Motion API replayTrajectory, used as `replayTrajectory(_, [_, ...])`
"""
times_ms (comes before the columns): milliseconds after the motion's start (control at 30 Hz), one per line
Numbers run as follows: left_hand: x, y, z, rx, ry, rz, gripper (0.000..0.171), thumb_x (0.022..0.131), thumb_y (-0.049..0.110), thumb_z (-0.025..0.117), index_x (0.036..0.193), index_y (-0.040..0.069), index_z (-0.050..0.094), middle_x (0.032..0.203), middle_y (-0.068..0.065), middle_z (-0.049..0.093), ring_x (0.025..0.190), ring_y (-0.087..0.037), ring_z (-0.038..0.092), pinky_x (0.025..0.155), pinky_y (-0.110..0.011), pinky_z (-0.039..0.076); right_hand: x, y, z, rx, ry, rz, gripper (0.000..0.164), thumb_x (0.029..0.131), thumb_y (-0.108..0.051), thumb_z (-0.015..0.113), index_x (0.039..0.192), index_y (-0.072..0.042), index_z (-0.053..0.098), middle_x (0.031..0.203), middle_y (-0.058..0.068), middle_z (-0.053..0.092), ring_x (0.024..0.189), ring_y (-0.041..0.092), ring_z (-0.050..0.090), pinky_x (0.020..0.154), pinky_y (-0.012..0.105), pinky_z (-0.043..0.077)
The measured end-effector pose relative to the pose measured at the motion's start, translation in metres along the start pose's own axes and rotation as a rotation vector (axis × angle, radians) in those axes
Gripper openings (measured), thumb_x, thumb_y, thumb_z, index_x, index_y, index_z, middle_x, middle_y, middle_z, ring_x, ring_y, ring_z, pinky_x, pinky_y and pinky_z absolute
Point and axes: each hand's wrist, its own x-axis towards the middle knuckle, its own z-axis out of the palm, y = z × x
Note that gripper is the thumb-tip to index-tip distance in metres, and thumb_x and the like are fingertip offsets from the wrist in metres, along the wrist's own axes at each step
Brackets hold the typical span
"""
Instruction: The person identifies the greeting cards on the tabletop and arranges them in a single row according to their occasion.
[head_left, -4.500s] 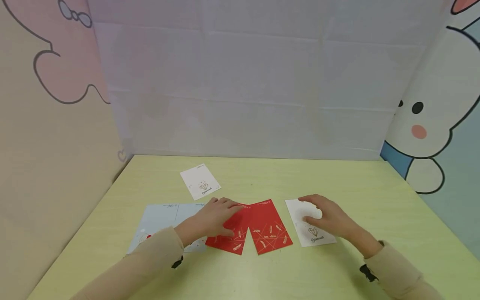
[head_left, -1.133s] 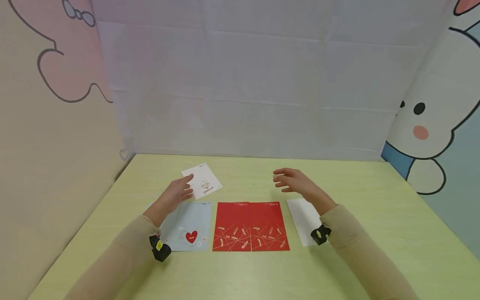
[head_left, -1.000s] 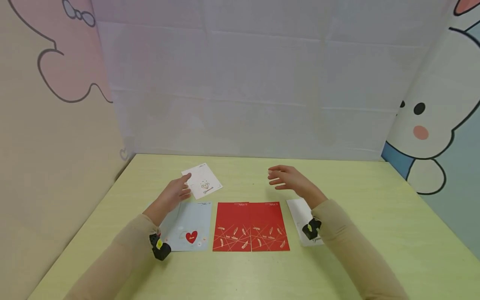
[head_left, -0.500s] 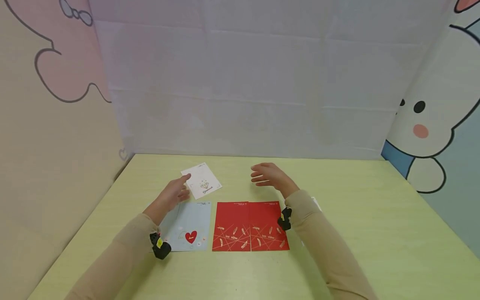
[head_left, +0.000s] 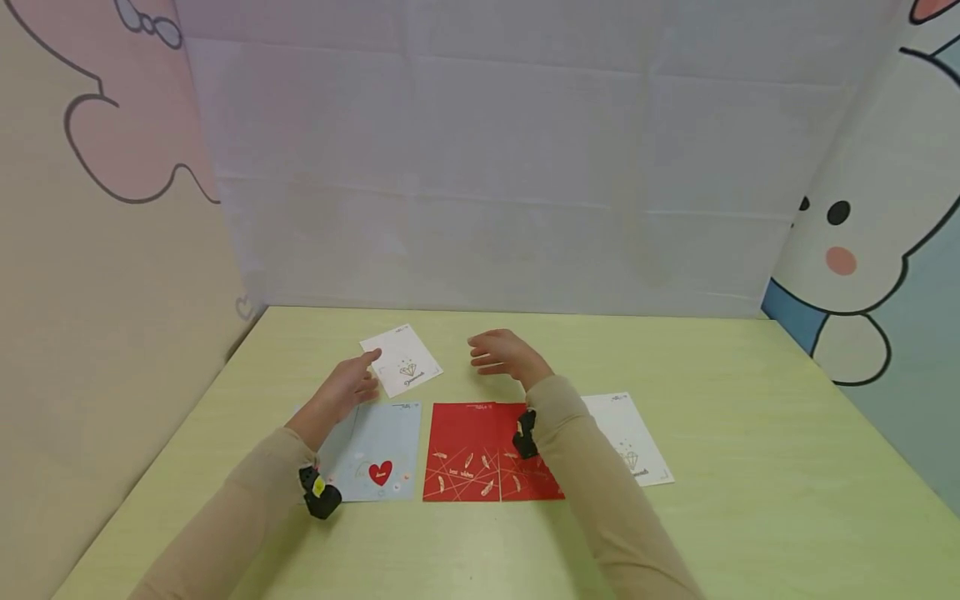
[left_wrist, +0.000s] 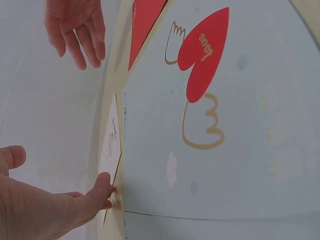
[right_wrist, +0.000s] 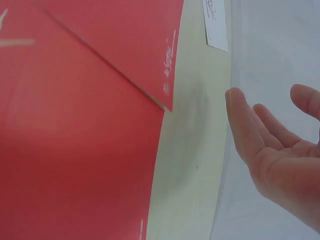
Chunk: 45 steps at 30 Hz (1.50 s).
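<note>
My left hand (head_left: 343, 392) is at the left edge of a white card with a gold diamond print (head_left: 406, 360), which lies slanted toward the back of the table. Its fingers are loosely extended; the left wrist view has the fingertips right by the white card (left_wrist: 111, 145). Behind two red cards (head_left: 459, 446) with gold feather prints, my right hand (head_left: 510, 354) hovers over the table, palm turned left and fingers relaxed, holding nothing. The red cards lie side by side, upper edges slightly overlapping; my right sleeve covers part of one.
Light blue cards (head_left: 393, 437), one with a red heart, lie left of the red ones, partly under my left forearm. A second white diamond card (head_left: 637, 442) lies to the right, partly behind my right sleeve. A white sheet (head_left: 480, 167) hangs behind the table (head_left: 750, 500).
The red cards, earlier splayed apart at the bottom, now lie aligned. My left hand has gone from them to the back white card. My right hand has moved leftward from the right white card.
</note>
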Motion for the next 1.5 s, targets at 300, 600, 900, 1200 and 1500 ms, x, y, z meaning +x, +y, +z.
replayTrajectory(300, [0.0,0.001,0.002,0.012,0.007,-0.002,0.072,0.092,0.036,0.039,0.139,-0.004,0.001,0.139,-0.029,0.008,0.125,-0.036,0.023,0.097,-0.038,0.028,0.012,0.003,0.029,0.053,-0.038,0.039,0.046,0.09,-0.021,0.051,0.128,0.002,0.038,0.123,0.02,0.042,0.112,0.033,0.042,0.088,0.039,0.039])
replayTrajectory(600, [0.002,0.001,0.003,0.016,-0.007,0.01,0.073,0.092,0.038,0.04,0.139,-0.003,0.002,0.14,-0.028,0.008,0.125,-0.036,0.022,0.096,-0.038,0.03,0.012,0.003,0.041,0.022,-0.041,0.058,0.045,0.091,-0.022,0.049,0.128,0.002,0.04,0.123,0.021,0.042,0.11,0.033,0.044,0.088,0.04,0.039])
replayTrajectory(900, [0.004,0.001,0.008,-0.056,0.0,0.013,0.074,0.091,0.037,0.043,0.14,-0.001,0.002,0.141,-0.026,0.008,0.123,-0.033,0.027,0.092,-0.038,0.034,0.01,0.003,0.041,0.064,-0.03,0.084,0.049,0.089,-0.023,0.051,0.128,0.003,0.037,0.12,0.022,0.045,0.105,0.032,0.048,0.084,0.04,0.042])
replayTrajectory(1200, [0.014,0.005,0.009,-0.159,0.028,0.006,0.06,0.093,0.03,0.04,0.14,0.004,0.015,0.141,-0.024,0.012,0.116,-0.03,0.035,0.089,-0.032,0.038,0.011,0.004,0.039,0.063,-0.04,0.075,0.047,0.09,-0.022,0.051,0.126,0.004,0.038,0.121,0.022,0.044,0.103,0.033,0.05,0.082,0.04,0.043])
replayTrajectory(1500, [0.028,-0.001,0.01,-0.148,0.088,0.042,0.055,0.092,0.018,0.046,0.136,-0.006,0.021,0.13,-0.018,0.032,0.099,-0.018,0.043,0.08,-0.023,0.041,0.011,0.005,0.042,0.015,-0.033,0.093,0.046,0.091,-0.022,0.049,0.126,0.006,0.038,0.118,0.022,0.047,0.1,0.033,0.053,0.078,0.039,0.046])
